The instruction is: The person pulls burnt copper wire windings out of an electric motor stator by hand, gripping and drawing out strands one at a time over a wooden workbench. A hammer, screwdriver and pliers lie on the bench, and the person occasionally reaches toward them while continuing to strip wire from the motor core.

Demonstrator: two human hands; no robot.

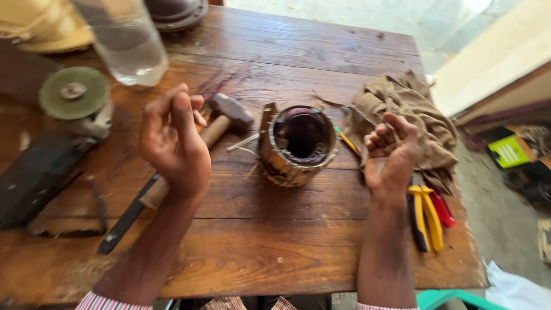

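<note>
Nearest to us, two forearms in striped cuffs reach over the worn wooden tabletop (pixel 258 258). The left hand (pixel 172 143) hovers above the wood with its fingers curled loosely inward, thumb toward fingertips, and we see nothing gripped in it. The right hand (pixel 392 156) is raised palm-up with its fingers curled into a loose fist; we cannot tell whether anything small lies inside it. Just right of that wrist lie the yellow-handled pliers (pixel 426 215) and a red-handled tool (pixel 442 209), side by side near the table's right edge. Beneath the left forearm, a hammer (pixel 224 117) lies aslant, its metal head pointing toward the middle of the table, and a dark flat bar (pixel 123 221) runs along its handle toward the near edge. Between the two hands stands the motor stator (pixel 298 146), a ring-shaped piece set on end with its opening facing up; its bore looks dark and hollow, with reddish-brown windings around the inner wall and thin strips poking from its left side. Behind the right hand, a crumpled tan cloth (pixel 410 115) is heaped, touching the fingers. On the far left rests an angle grinder (pixel 63 132) with a green disc, and beyond it stands a clear plastic bottle (pixel 123 37), blurred, its contents not discernible. At the far edge sit a yellowish rounded object (pixel 43 26) and a dark round part (pixel 178 11).
</note>
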